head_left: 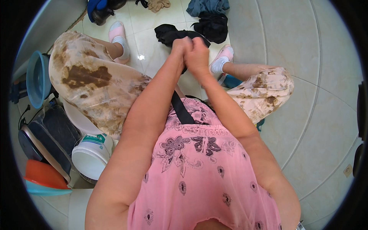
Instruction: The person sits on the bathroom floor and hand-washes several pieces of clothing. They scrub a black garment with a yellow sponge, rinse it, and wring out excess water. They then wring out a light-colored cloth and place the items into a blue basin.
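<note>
My left hand (181,47) and my right hand (198,57) are pressed together in front of me, both curled around a black cloth (172,36). Part of that cloth spreads out beyond my fingers, and a small dark end shows below my hands. How much is bunched inside the fists is hidden. Just past my hands, on the tiled floor, lie another black garment (212,27) and a blue-grey garment (207,6). A beige cloth (158,5) lies at the top edge of the view.
On the left are a blue plastic basin (38,79), a white bucket (90,158), an orange basin (46,174) and a dark plastic-wrapped item (54,129). A tiled wall (290,51) curves along the right. My feet in pink slippers (117,30) stand on either side.
</note>
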